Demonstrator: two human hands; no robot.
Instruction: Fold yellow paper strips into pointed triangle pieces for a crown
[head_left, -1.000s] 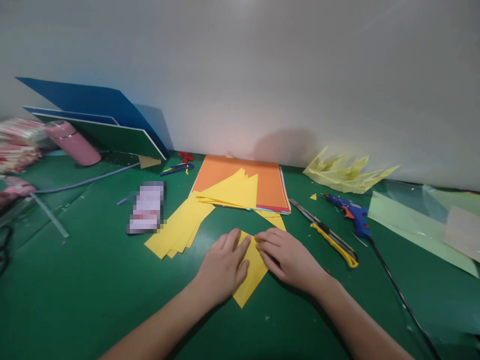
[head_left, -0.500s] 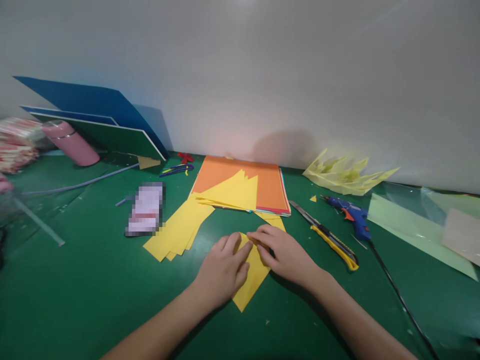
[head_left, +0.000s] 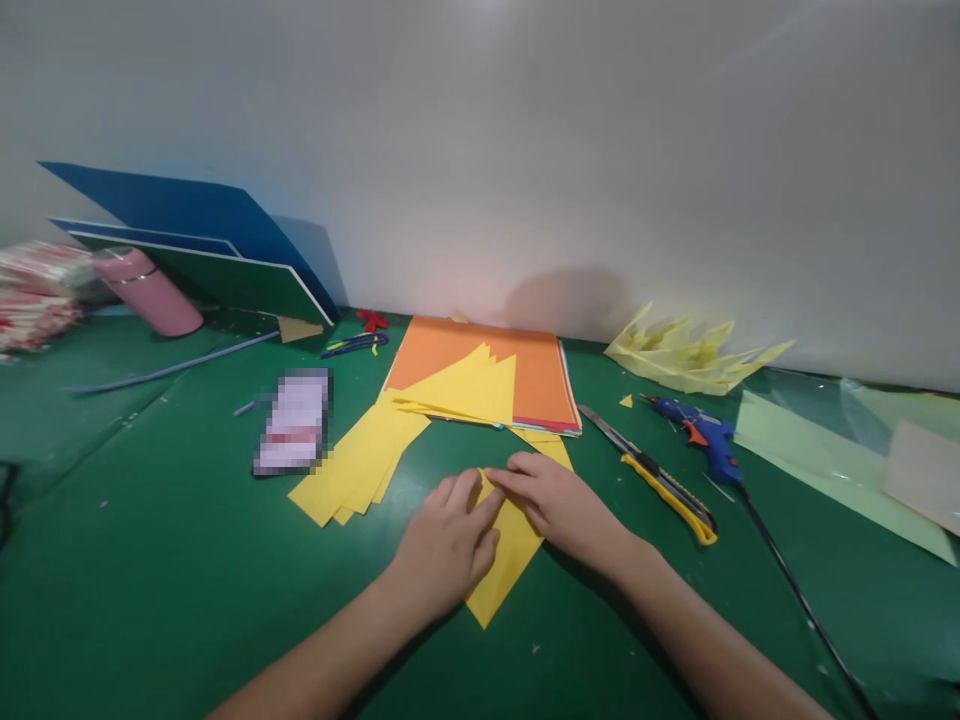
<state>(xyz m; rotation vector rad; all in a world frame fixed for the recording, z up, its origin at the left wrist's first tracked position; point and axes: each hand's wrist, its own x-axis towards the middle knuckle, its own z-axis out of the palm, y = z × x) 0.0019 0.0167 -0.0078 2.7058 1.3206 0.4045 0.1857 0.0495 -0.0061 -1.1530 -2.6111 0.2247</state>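
**My right fingers closed in on the left along the yellow sheet**

I had the yellow sheet (head_left: 514,550) on the green table (head_left: 225,600), on my side of the orange-topped paper stack (head_left: 532,370). Compared with a second earlier, my right hand (head_left: 562,503) had slid leftward along the sheet's end nearest the stack, so that its outstretched index finger came right up to my left fingertips; before, there had been a gap. My left hand (head_left: 444,535) had hardly shifted. The pink thing with a clear stick, well to the left of the stack earlier, had left the view.

The sheet pointed one sharp corner at me, directly away from the stack, and another out to the right. Its visible part ran longest from the stack side toward me; my left hand covered too much to tell the full long axis.

My left grip lay open, pressing the sheet with fingers spread. Whether my right grip pinched the edge or only touched it, I could not tell.

Yellow strips (head_left: 356,465) fanned out left of the stack, and the cutter (head_left: 667,492) lay to its right.
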